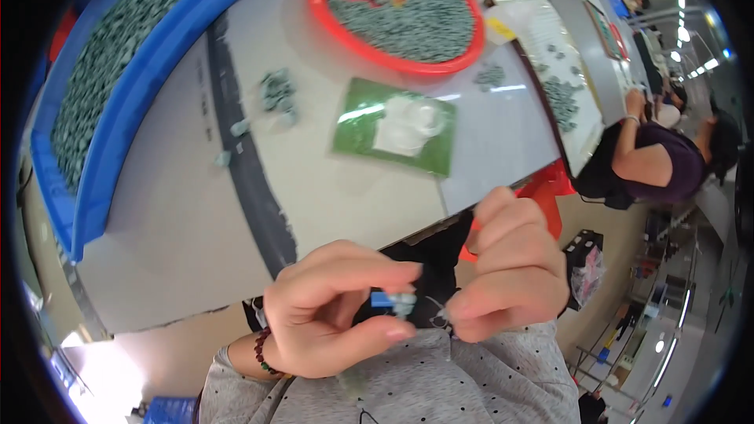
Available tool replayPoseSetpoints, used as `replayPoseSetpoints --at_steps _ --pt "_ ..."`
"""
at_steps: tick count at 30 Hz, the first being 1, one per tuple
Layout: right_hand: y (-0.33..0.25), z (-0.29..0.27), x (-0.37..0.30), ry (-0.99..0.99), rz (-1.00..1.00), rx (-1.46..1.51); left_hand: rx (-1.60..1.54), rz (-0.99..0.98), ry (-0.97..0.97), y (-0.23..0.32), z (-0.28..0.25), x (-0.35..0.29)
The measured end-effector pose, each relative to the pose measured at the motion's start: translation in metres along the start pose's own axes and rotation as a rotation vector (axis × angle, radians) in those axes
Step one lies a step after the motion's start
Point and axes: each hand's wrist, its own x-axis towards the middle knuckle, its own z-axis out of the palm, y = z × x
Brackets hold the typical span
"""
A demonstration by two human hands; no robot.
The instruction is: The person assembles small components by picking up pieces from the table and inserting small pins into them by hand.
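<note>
To handle this well, I'd pinch steadily without crushing and leave the thin strand (437, 310) slack. At lower centre of the frame, my left hand (314, 310) is clamped on a small grey-green piece (404, 304), between thumb and forefinger, a blue bit (381, 299) just left of it. The piece sits left of my curled right hand (518, 275); I can't tell whether that grips the strand.

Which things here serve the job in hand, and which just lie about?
Likely in use:
- small grey-green pieces, left hand
- thin pale strand, right hand
- red basin and blue bin holding similar pieces

Probably lying about:
- black box on floor
</note>
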Motion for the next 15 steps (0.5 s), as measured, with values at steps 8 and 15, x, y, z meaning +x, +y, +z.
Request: replayPoseSetpoints --at_steps 8,15 --pt "0.003 0.030 -0.011 0.230 -0.010 0.150 -0.114 -0.168 0.197 -0.030 -0.012 -0.030" --pt "-0.006 0.029 -0.025 0.295 -0.030 0.112 0.038 -0.050 0.368 -0.046 0.003 -0.028"
